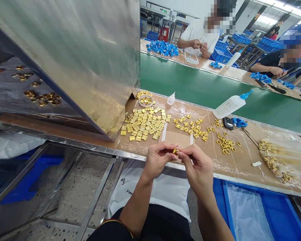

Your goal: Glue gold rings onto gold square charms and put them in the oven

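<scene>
My left hand (pixel 158 158) and my right hand (pixel 197 164) meet above the table's near edge, fingers closed in a pinch. Between their fingertips is a small gold-coloured metal piece (pixel 175 152), its exact shape mostly covered. Just beyond the hands lies a cardboard sheet (pixel 177 138) with white strips along its sides. Flat square gold pieces (pixel 142 124) are spread to the left of it. Smaller gold pieces (pixel 194 127) lie behind and to the right. Gold rings (pixel 225 144) sit in a loose group farther right.
A tall metal panel (pixel 90 50) stands at left. A round dish of gold parts (pixel 145 100), a small white bottle (pixel 171 99) and a larger blue-tipped bottle (pixel 229 106) stand farther back. A plastic bag of rings (pixel 281 160) lies right. Across the green belt (pixel 180 75), two people work.
</scene>
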Demonstrator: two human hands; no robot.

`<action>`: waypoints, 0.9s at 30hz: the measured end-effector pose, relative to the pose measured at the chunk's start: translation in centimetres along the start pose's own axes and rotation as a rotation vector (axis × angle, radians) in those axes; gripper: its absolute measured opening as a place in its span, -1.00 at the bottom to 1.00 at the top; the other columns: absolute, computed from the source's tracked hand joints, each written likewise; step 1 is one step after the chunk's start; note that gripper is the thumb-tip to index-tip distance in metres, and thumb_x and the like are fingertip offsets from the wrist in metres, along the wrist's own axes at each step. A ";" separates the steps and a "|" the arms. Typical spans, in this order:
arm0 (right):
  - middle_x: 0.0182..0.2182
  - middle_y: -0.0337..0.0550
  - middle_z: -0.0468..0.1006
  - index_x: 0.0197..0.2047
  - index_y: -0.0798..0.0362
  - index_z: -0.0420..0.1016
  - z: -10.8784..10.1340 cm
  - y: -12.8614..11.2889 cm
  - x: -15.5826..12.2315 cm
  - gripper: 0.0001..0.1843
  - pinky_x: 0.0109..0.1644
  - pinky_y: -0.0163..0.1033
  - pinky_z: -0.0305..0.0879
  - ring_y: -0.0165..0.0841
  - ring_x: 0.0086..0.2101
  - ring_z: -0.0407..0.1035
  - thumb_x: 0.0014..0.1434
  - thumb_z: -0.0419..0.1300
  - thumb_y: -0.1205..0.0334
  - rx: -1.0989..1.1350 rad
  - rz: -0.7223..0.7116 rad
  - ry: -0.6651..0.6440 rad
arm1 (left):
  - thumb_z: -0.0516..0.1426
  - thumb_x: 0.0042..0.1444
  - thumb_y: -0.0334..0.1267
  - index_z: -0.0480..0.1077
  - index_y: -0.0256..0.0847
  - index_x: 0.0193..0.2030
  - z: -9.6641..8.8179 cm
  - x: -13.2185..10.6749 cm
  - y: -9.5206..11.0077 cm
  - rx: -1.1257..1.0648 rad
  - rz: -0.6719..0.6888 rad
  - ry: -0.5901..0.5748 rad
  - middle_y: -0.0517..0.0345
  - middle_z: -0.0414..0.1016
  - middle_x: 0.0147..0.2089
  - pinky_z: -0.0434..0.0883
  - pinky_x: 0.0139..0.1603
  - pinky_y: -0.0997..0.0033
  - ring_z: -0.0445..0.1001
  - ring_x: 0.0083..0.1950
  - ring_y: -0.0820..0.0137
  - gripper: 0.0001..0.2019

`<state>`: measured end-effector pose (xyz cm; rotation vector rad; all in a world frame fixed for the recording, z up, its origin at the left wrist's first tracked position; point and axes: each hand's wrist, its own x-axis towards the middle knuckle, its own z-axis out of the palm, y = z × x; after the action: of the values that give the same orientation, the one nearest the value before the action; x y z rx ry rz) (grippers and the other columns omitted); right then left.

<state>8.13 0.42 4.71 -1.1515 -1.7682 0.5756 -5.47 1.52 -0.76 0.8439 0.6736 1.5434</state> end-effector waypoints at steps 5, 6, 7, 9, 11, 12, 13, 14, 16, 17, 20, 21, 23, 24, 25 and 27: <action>-0.48 -0.26 0.55 -0.33 -0.01 0.57 0.2 0.2 0.2 -0.82 -0.41 -0.31 0.33 -0.39 -0.48 0.42 0.32 0.24 0.36 -0.013 -0.013 -0.003 | 0.56 -0.18 -0.09 0.71 -0.20 -0.29 -0.2 0.2 -0.1 -0.004 -0.025 0.006 0.10 0.63 -0.38 0.57 -0.34 0.41 0.57 -0.37 0.39 -0.66; -0.48 -0.27 0.54 -0.33 -0.02 0.57 0.3 0.2 0.2 -0.82 -0.41 -0.32 0.33 -0.39 -0.49 0.42 0.33 0.24 0.36 -0.015 -0.013 -0.004 | 0.56 -0.17 -0.09 0.71 -0.20 -0.29 -0.2 0.2 -0.1 -0.002 -0.026 0.008 0.11 0.63 -0.38 0.57 -0.34 0.42 0.57 -0.37 0.39 -0.66; -0.49 -0.28 0.53 -0.33 -0.02 0.57 0.4 0.3 0.2 -0.82 -0.41 -0.32 0.32 -0.40 -0.49 0.41 0.33 0.24 0.35 -0.016 -0.014 -0.005 | 0.55 -0.17 -0.08 0.71 -0.20 -0.28 -0.2 0.3 -0.1 0.000 -0.023 0.010 0.11 0.62 -0.39 0.57 -0.35 0.42 0.57 -0.37 0.39 -0.66; -0.48 -0.28 0.54 -0.33 -0.01 0.57 0.5 0.4 0.3 -0.82 -0.41 -0.32 0.32 -0.41 -0.50 0.42 0.34 0.24 0.34 -0.022 -0.021 -0.007 | 0.55 -0.16 -0.08 0.71 -0.20 -0.28 -0.3 0.3 -0.2 0.001 -0.009 0.017 0.12 0.62 -0.39 0.57 -0.35 0.43 0.57 -0.38 0.40 -0.66; -0.47 -0.27 0.55 -0.33 -0.01 0.57 0.7 0.5 0.4 -0.81 -0.41 -0.31 0.33 -0.40 -0.49 0.42 0.35 0.23 0.33 -0.040 -0.024 -0.013 | 0.55 -0.17 -0.07 0.71 -0.20 -0.28 -0.3 0.3 -0.2 -0.001 -0.002 0.034 0.13 0.62 -0.40 0.57 -0.36 0.44 0.55 -0.40 0.42 -0.66; -0.46 -0.25 0.56 -0.33 -0.01 0.57 0.7 0.5 0.4 -0.81 -0.40 -0.30 0.33 -0.40 -0.49 0.43 0.35 0.23 0.32 -0.054 -0.024 -0.017 | 0.55 -0.17 -0.07 0.71 -0.21 -0.28 -0.3 0.3 -0.2 -0.001 -0.005 0.046 0.12 0.62 -0.40 0.57 -0.36 0.44 0.55 -0.41 0.43 -0.65; -0.46 -0.24 0.57 -0.33 -0.01 0.57 0.8 0.5 0.5 -0.81 -0.40 -0.30 0.34 -0.39 -0.49 0.43 0.36 0.22 0.31 -0.067 -0.024 -0.018 | 0.55 -0.17 -0.06 0.71 -0.21 -0.29 -0.3 0.3 -0.1 -0.001 -0.007 0.058 0.12 0.62 -0.40 0.57 -0.37 0.45 0.54 -0.41 0.44 -0.65; -0.46 -0.24 0.57 -0.32 -0.01 0.57 0.8 0.5 0.5 -0.81 -0.40 -0.29 0.34 -0.38 -0.48 0.43 0.36 0.22 0.31 -0.079 -0.024 -0.017 | 0.55 -0.18 -0.06 0.72 -0.21 -0.29 -0.3 0.3 -0.1 0.000 -0.008 0.068 0.11 0.62 -0.40 0.57 -0.38 0.46 0.53 -0.42 0.44 -0.65; -0.46 -0.23 0.58 -0.31 -0.01 0.58 0.9 0.4 0.5 -0.81 -0.39 -0.29 0.34 -0.38 -0.48 0.43 0.36 0.22 0.31 -0.095 -0.030 -0.008 | 0.56 -0.20 -0.07 0.72 -0.20 -0.30 -0.2 0.4 -0.1 0.001 0.002 0.078 0.12 0.62 -0.41 0.57 -0.39 0.48 0.53 -0.43 0.45 -0.65; -0.46 -0.24 0.57 -0.32 -0.01 0.57 0.9 0.4 0.5 -0.81 -0.40 -0.29 0.33 -0.38 -0.47 0.43 0.36 0.22 0.32 -0.099 -0.037 0.000 | 0.57 -0.22 -0.07 0.72 -0.19 -0.30 -0.1 0.4 -0.1 0.000 0.013 0.079 0.13 0.62 -0.41 0.57 -0.40 0.49 0.53 -0.43 0.46 -0.65; -0.46 -0.25 0.56 -0.32 -0.01 0.56 0.9 0.4 0.4 -0.81 -0.40 -0.30 0.33 -0.38 -0.47 0.43 0.35 0.22 0.34 -0.108 -0.051 0.011 | 0.57 -0.24 -0.06 0.72 -0.17 -0.32 0.0 0.5 -0.2 0.000 0.038 0.075 0.14 0.61 -0.42 0.58 -0.41 0.49 0.55 -0.43 0.45 -0.64; -0.46 -0.25 0.56 -0.32 -0.01 0.56 0.9 0.4 0.4 -0.81 -0.39 -0.29 0.33 -0.38 -0.47 0.44 0.35 0.22 0.34 -0.110 -0.051 0.013 | 0.57 -0.25 -0.05 0.72 -0.17 -0.32 0.1 0.5 -0.2 0.004 0.039 0.075 0.14 0.62 -0.42 0.58 -0.41 0.48 0.55 -0.43 0.44 -0.64; -0.46 -0.24 0.56 -0.32 -0.01 0.56 1.0 0.4 0.3 -0.81 -0.38 -0.29 0.35 -0.37 -0.46 0.44 0.36 0.21 0.33 -0.113 -0.047 0.016 | 0.57 -0.24 -0.03 0.71 -0.18 -0.33 0.1 0.6 -0.4 0.016 0.035 0.078 0.14 0.62 -0.42 0.58 -0.41 0.47 0.56 -0.42 0.43 -0.63; -0.46 -0.23 0.56 -0.32 -0.01 0.56 1.1 0.4 0.3 -0.81 -0.38 -0.29 0.35 -0.37 -0.46 0.44 0.36 0.21 0.33 -0.116 -0.048 0.019 | 0.57 -0.24 -0.03 0.71 -0.18 -0.32 0.1 0.5 -0.4 0.020 0.033 0.079 0.14 0.62 -0.42 0.59 -0.41 0.46 0.56 -0.42 0.42 -0.63; -0.46 -0.23 0.55 -0.31 -0.01 0.56 1.2 0.4 0.2 -0.81 -0.38 -0.29 0.36 -0.37 -0.46 0.43 0.37 0.21 0.32 -0.119 -0.052 0.024 | 0.57 -0.23 -0.02 0.71 -0.18 -0.32 0.0 0.5 -0.4 0.022 0.031 0.079 0.14 0.62 -0.42 0.58 -0.41 0.46 0.55 -0.42 0.43 -0.63; -0.46 -0.23 0.54 -0.31 -0.02 0.56 1.3 0.4 0.1 -0.81 -0.38 -0.29 0.35 -0.37 -0.46 0.42 0.37 0.20 0.32 -0.130 -0.070 0.034 | 0.57 -0.24 -0.02 0.71 -0.18 -0.33 0.0 0.5 -0.5 0.019 0.031 0.084 0.15 0.62 -0.43 0.58 -0.41 0.47 0.55 -0.43 0.43 -0.63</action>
<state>7.15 0.85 3.80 -1.1758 -1.8302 0.4023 -5.22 2.07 -1.08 0.8111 0.7398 1.6099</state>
